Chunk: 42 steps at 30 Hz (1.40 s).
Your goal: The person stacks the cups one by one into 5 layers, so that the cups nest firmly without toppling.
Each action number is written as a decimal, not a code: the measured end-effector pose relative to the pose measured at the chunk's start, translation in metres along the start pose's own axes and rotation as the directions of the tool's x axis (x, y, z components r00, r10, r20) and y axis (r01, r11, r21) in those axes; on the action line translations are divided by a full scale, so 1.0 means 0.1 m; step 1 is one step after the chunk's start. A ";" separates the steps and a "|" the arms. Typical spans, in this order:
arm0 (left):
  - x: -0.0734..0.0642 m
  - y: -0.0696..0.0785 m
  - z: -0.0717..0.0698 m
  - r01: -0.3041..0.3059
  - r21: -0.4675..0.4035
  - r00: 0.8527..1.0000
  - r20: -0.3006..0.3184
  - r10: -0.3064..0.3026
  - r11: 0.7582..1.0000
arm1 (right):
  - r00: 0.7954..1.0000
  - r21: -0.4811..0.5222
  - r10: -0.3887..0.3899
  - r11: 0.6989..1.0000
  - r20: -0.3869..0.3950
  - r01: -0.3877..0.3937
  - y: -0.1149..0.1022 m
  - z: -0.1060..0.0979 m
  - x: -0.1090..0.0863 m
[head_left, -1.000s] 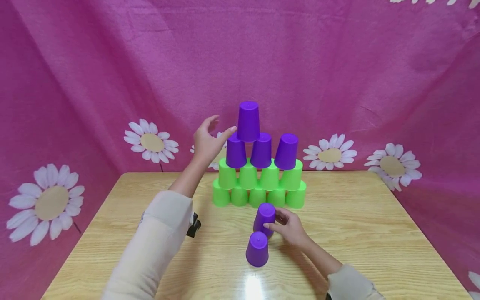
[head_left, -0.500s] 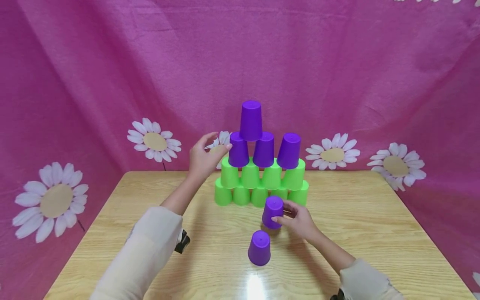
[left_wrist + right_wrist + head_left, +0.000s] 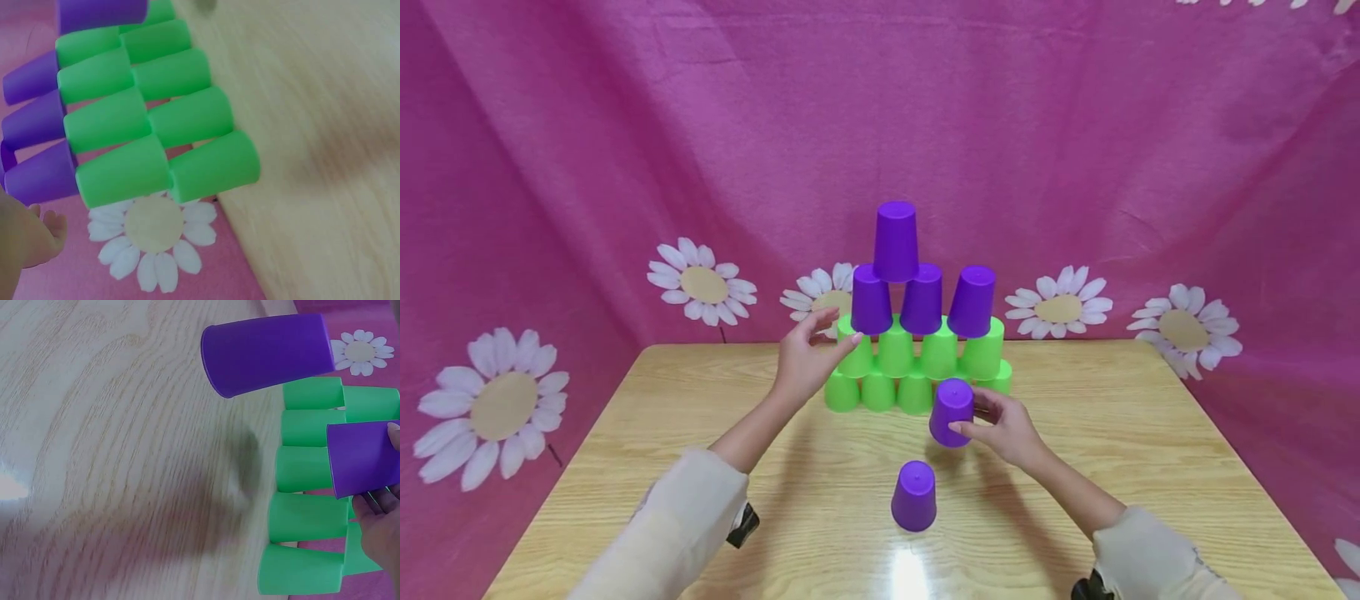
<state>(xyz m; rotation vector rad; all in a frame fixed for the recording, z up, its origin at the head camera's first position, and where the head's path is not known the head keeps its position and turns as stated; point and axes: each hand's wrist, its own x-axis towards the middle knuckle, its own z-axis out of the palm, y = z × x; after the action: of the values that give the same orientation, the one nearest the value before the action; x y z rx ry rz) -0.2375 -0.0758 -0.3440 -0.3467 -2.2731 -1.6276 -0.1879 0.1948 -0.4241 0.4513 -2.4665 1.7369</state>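
Observation:
An upside-down purple cup (image 3: 953,410) is pinched between thumb and fingers of my right hand (image 3: 1011,429), clear of the table and in front of the lower green rows. The right wrist view shows this held cup (image 3: 359,459) side-on. My left hand (image 3: 805,358), fingers loosely spread and holding nothing, is beside the left end of the upper green row (image 3: 895,350). Three purple cups (image 3: 922,300) stand on that row, with a single purple cup (image 3: 896,242) bridging the left two. Another purple cup (image 3: 914,497) stands upside down nearer me.
Under the upper green row is a bottom row of green cups (image 3: 877,392), partly hidden by the held cup. All stand on a wooden table (image 3: 1112,450). Behind hangs a pink cloth (image 3: 1000,125) with daisies, close to the table's back edge.
My right hand has lifted its purple cup away from the near one, forward and slightly right. My left hand has come down from beside the top cup to the upper green row.

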 end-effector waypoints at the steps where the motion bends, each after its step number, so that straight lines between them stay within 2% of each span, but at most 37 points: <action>1: -0.03 -0.01 0.01 -0.004 0.002 1.000 0.016 0.004 1.000 | 1.000 -0.003 -0.002 1.000 0.002 0.002 -0.01 0.00 0.00; 8: -0.24 -0.12 0.07 -0.001 0.013 0.994 0.108 -0.001 1.000 | 1.000 -0.034 0.002 0.999 0.000 -0.002 -0.08 -0.05 0.03; 18: -0.51 -0.27 0.20 0.085 -0.042 0.984 0.160 -0.078 0.995 | 1.000 -0.060 0.000 0.998 -0.029 -0.002 -0.19 -0.17 0.09; 28: -0.83 -0.40 0.36 0.115 -0.064 0.969 0.226 -0.098 0.991 | 0.999 -0.062 -0.017 0.998 -0.043 0.014 -0.34 -0.28 0.15; 35: -1.01 -0.45 0.46 0.204 -0.108 0.943 0.289 -0.166 0.973 | 0.998 -0.077 -0.050 0.996 -0.044 0.046 -0.47 -0.34 0.21; 40: -1.15 -0.48 0.51 0.233 -0.133 0.924 0.340 -0.176 0.963 | 0.996 -0.079 -0.071 0.995 -0.055 0.067 -0.54 -0.36 0.26; 42: -1.20 -0.50 0.52 0.226 -0.135 0.920 0.356 -0.165 0.965 | 0.995 -0.073 -0.085 0.994 -0.060 0.080 -0.57 -0.37 0.27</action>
<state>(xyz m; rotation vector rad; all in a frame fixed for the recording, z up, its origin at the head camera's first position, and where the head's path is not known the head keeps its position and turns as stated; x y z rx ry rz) -0.1527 -0.0433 -0.4507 -0.4916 -2.4883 -2.0128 -0.2010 0.2068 -0.3526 0.4774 -2.4206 1.6025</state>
